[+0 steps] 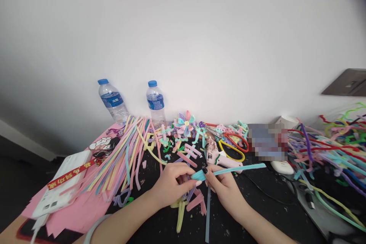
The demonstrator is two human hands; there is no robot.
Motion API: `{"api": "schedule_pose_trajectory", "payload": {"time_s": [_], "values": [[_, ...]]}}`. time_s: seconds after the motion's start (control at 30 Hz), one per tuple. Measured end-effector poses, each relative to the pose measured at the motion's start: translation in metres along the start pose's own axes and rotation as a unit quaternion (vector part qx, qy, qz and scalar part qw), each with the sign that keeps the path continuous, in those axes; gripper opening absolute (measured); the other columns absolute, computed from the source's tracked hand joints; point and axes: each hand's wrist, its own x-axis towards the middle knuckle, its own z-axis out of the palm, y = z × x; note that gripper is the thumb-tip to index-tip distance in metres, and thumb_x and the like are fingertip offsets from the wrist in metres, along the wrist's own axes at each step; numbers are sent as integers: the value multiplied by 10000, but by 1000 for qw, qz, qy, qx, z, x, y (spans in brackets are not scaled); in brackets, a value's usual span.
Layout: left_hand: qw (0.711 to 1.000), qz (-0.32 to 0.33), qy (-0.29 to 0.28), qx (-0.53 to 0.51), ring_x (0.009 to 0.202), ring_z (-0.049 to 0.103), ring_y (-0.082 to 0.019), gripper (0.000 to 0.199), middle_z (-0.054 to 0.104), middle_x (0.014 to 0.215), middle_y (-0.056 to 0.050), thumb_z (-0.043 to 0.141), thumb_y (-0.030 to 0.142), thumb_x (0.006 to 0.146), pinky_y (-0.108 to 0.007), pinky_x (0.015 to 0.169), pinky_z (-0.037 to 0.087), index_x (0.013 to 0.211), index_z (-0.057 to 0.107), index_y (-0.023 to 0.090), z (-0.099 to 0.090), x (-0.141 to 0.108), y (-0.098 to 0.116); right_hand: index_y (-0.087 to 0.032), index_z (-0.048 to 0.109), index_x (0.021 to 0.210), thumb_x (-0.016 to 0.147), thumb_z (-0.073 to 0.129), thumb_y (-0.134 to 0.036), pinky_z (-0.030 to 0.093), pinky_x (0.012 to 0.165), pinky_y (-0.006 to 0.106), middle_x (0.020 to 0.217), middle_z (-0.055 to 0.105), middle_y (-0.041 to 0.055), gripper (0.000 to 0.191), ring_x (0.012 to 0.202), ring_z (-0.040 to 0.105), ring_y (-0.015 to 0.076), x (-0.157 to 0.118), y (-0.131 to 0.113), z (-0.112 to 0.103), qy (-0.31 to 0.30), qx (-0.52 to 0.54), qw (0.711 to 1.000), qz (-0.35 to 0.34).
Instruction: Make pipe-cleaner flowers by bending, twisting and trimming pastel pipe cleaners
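My left hand (173, 183) is closed, its thumb and fingers pinching the folded end of a turquoise pipe cleaner (243, 168). From the other side my right hand (224, 188) grips the same pipe cleaner, and the free length sticks out to the right. Below my hands lie folded yellow pipe-cleaner pieces (180, 215) and pink pieces (198, 202). A thin pale blue-grey strip (208, 217) runs down the black tabletop between my wrists. Just behind my right hand lies a pink glue gun (227, 161).
Scissors with yellow and red handles (234, 154) lie behind the glue gun. A pipe-cleaner flower (186, 123) stands near the wall. Long pastel pipe cleaners (122, 160) fan out at left beside a white box (61, 183); two bottles (156, 101) stand behind. Tangled pipe cleaners (337, 148) fill the right.
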Motion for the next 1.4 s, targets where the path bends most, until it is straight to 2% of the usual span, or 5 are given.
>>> {"api": "schedule_pose_trajectory", "payload": {"time_s": [0.37,0.57,0.83,1.17,1.4], "values": [[995,52,-69,54,574,484,-136,238,546,599,-13,568,275,804,-227,553,348,601,630,167,-1,3,-1,-185,418,614,921,358,-339,277,507,229,580,374,-39,350,546,350,110,-1,-13,-1,-103,-112,986,-70],[993,43,-84,65,553,474,-130,251,516,582,-12,534,261,818,-225,533,345,608,625,158,-1,1,-1,-195,318,576,932,313,-331,255,515,247,557,317,-46,382,527,313,107,1,-7,-8,-43,-149,985,-77],[995,40,-77,50,574,493,-101,110,540,679,-2,580,241,793,-184,529,361,794,647,153,0,0,-4,-179,379,581,927,341,-296,280,526,227,564,369,-45,366,525,368,96,1,-7,-6,-71,-112,987,-89],[990,94,-90,50,532,418,-87,231,420,542,39,658,224,736,-189,521,306,553,551,134,5,0,-9,-183,418,640,926,350,-299,305,532,222,595,408,-37,316,540,401,101,-2,-7,-1,-144,-68,983,-88],[995,49,-90,22,545,422,-92,270,430,563,30,573,210,790,-198,524,307,541,496,140,2,-1,-3,-181,474,684,878,449,-279,289,520,224,611,411,-37,218,549,373,104,-1,-4,0,-42,-48,996,-69]]}}
